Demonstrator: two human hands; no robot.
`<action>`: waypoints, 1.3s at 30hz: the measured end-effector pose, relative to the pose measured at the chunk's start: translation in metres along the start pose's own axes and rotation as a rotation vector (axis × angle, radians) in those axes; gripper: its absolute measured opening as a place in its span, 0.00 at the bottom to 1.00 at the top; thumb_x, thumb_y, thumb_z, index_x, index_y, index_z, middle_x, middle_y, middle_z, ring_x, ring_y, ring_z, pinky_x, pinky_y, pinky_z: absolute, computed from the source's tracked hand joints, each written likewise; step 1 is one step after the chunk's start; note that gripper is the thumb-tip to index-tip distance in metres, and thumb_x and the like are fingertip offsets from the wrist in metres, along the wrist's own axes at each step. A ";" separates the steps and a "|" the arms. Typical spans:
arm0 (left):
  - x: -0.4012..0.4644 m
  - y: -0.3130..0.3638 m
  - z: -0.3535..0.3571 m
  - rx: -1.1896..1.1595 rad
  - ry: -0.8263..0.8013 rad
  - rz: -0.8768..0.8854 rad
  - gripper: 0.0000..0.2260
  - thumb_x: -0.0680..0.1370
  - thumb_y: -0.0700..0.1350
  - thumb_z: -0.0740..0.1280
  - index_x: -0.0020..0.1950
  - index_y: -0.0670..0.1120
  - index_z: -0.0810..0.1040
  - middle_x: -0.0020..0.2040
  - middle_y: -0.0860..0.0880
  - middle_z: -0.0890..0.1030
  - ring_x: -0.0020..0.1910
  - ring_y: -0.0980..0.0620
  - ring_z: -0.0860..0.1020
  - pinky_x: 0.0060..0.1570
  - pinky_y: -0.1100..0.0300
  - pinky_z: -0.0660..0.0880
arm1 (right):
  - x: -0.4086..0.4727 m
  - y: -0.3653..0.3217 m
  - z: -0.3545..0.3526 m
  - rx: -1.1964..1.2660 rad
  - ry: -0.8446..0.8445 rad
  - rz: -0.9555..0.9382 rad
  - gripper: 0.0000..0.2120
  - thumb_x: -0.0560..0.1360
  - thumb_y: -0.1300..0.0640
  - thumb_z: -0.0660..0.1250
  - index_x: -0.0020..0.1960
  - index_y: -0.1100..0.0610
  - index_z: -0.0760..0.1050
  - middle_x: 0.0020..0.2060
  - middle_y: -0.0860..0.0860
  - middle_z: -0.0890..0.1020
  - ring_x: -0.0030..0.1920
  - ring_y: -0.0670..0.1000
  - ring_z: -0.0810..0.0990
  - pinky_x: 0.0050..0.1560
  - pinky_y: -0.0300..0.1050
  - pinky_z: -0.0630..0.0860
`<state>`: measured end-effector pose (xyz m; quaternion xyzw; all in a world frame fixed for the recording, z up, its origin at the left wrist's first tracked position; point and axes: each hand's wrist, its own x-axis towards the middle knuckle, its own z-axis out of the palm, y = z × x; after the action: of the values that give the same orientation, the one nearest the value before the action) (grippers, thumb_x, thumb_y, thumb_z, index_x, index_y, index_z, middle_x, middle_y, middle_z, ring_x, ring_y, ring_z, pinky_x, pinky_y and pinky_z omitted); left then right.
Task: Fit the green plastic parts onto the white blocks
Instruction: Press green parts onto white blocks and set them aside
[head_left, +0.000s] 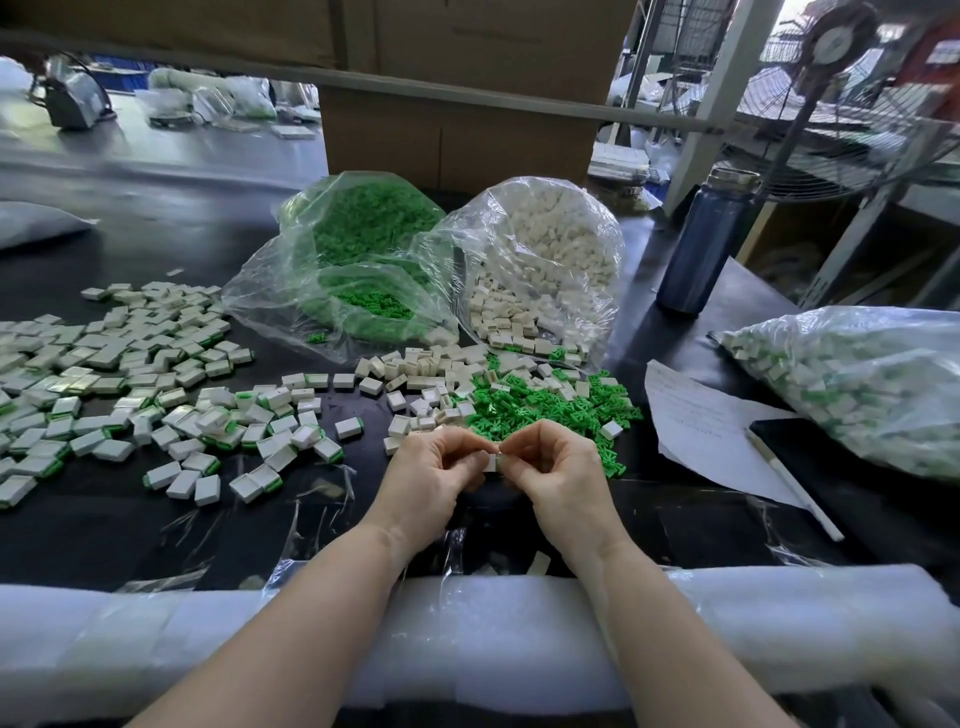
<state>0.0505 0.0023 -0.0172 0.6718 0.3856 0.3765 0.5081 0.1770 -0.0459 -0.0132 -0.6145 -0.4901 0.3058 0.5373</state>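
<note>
My left hand (436, 465) and my right hand (553, 462) meet just above the black table (104, 530), fingertips together. Between them sits one small white block (490, 461), pinched from both sides; whether a green part is on it is hidden by my fingers. Just beyond my hands lies a loose heap of green plastic parts (540, 410) mixed with bare white blocks (426, 379). To the left spreads a wide scatter of white blocks with green parts fitted (171, 405).
Two open clear bags stand at the back: one of green parts (363, 249), one of white blocks (550, 260). A filled bag (857, 384), paper sheet (701, 421), pen (800, 488) and dark bottle (706, 244) are right. White foam padding (467, 634) lines the near edge.
</note>
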 end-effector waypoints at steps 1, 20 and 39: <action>0.000 0.000 0.000 -0.002 -0.008 0.002 0.07 0.75 0.34 0.66 0.42 0.44 0.81 0.35 0.48 0.79 0.33 0.57 0.74 0.36 0.71 0.72 | 0.000 0.000 0.000 -0.003 -0.004 0.003 0.11 0.70 0.71 0.69 0.37 0.56 0.76 0.32 0.51 0.80 0.33 0.44 0.77 0.38 0.34 0.76; 0.000 0.000 -0.001 0.019 -0.081 0.012 0.11 0.74 0.33 0.67 0.39 0.48 0.79 0.33 0.50 0.77 0.30 0.64 0.73 0.37 0.71 0.72 | -0.001 -0.001 -0.003 -0.015 -0.041 0.039 0.10 0.68 0.71 0.71 0.35 0.58 0.77 0.30 0.51 0.79 0.31 0.45 0.76 0.36 0.38 0.76; -0.002 0.000 0.000 -0.069 -0.048 0.034 0.08 0.74 0.33 0.66 0.47 0.44 0.80 0.37 0.48 0.79 0.36 0.59 0.77 0.39 0.69 0.75 | 0.001 0.001 -0.002 0.109 -0.019 0.071 0.05 0.71 0.68 0.70 0.40 0.59 0.77 0.33 0.53 0.80 0.33 0.45 0.79 0.35 0.36 0.77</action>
<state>0.0494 0.0011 -0.0178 0.6693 0.3485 0.3818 0.5337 0.1790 -0.0459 -0.0140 -0.5986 -0.4557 0.3565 0.5540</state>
